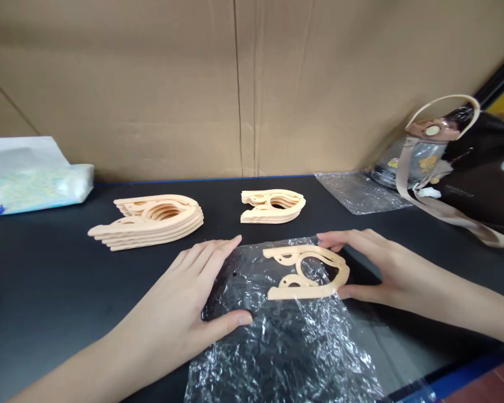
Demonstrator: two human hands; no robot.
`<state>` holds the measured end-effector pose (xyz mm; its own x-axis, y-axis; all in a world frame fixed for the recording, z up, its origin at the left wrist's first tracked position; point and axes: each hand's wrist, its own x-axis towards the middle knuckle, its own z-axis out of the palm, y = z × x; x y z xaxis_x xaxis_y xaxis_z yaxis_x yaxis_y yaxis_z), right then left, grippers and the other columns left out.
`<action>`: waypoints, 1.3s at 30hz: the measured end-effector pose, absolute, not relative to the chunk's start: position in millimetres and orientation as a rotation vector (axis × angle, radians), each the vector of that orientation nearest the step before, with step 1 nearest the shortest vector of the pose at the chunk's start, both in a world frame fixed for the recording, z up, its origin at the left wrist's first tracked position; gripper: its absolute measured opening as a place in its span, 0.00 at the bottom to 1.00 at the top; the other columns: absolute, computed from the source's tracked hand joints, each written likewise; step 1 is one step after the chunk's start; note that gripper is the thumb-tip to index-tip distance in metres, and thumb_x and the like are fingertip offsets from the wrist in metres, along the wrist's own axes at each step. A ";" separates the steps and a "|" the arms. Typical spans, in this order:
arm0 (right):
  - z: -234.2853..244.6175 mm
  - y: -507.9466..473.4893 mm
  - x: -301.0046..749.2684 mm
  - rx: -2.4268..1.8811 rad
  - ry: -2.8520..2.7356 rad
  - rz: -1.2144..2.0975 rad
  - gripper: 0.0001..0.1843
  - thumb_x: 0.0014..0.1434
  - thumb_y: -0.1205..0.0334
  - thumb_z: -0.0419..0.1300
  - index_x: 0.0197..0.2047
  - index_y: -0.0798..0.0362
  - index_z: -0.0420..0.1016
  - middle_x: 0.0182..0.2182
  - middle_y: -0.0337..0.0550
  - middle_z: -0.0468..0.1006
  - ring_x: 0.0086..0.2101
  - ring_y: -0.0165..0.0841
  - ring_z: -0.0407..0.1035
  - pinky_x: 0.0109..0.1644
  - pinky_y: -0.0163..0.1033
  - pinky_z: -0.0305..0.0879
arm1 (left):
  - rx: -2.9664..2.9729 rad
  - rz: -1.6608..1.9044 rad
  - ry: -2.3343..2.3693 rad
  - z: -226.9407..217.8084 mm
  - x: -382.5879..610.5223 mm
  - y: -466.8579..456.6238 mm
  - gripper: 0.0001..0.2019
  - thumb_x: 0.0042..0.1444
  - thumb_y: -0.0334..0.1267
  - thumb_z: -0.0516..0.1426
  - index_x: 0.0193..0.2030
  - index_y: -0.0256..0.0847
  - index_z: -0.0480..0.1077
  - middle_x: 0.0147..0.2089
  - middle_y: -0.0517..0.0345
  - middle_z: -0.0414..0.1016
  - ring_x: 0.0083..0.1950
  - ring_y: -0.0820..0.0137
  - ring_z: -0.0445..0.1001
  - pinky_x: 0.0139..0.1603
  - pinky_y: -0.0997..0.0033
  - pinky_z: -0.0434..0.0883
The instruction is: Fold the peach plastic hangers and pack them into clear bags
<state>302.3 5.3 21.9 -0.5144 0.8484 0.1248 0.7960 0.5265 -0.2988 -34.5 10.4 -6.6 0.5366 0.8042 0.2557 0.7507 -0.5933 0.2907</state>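
A peach plastic folded hanger (306, 272) lies inside or on a clear crinkled plastic bag (285, 341) on the black table (46, 291). My left hand (189, 296) lies flat with fingers stretched out, pressing on the bag's left edge. My right hand (369, 263) cups the hanger's right end, index finger and thumb touching it through the plastic. Two stacks of the same peach hangers sit farther back, a larger stack (151, 221) on the left and a smaller stack (273, 206) in the middle.
A tissue pack (29, 176) lies at the far left. More clear bags (361, 193) lie at the back right beside a bottle with a beige strap (428, 145) and a dark bag (491, 179). A cardboard wall (235, 84) stands behind the table.
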 end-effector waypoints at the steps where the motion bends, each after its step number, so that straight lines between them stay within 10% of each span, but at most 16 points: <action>1: 21.2 6.5 297.7 -1.366 -2.505 0.295 0.32 0.59 0.47 0.64 0.63 0.42 0.60 0.57 0.43 0.75 0.53 0.42 0.70 0.53 0.49 0.69 | 2.628 0.543 1.335 -6.4 -34.5 10.3 0.37 0.62 0.61 0.53 0.72 0.50 0.48 0.66 0.50 0.65 0.64 0.52 0.64 0.61 0.51 0.65; 11: 14.4 14.9 264.4 -1.222 -2.466 0.050 0.31 0.56 0.43 0.66 0.56 0.52 0.69 0.50 0.51 0.80 0.43 0.43 0.74 0.47 0.50 0.66 | 2.600 0.545 1.300 -5.7 -35.6 11.2 0.37 0.62 0.59 0.55 0.72 0.50 0.48 0.66 0.50 0.65 0.64 0.51 0.63 0.61 0.50 0.65; 28: 5.2 26.7 249.1 -1.102 -2.185 0.885 0.32 0.61 0.56 0.65 0.66 0.46 0.61 0.52 0.41 0.81 0.52 0.35 0.74 0.58 0.46 0.68 | 2.425 0.492 1.123 -1.9 -41.4 19.2 0.45 0.55 0.51 0.64 0.73 0.57 0.43 0.66 0.53 0.66 0.64 0.53 0.65 0.61 0.49 0.68; 39: 0.2 29.0 267.1 -1.191 -2.200 0.698 0.32 0.59 0.50 0.65 0.64 0.45 0.61 0.47 0.43 0.82 0.37 0.34 0.74 0.38 0.41 0.69 | 2.574 0.439 1.266 3.1 -65.8 10.2 0.45 0.53 0.67 0.58 0.74 0.61 0.46 0.75 0.57 0.54 0.74 0.47 0.53 0.69 0.40 0.61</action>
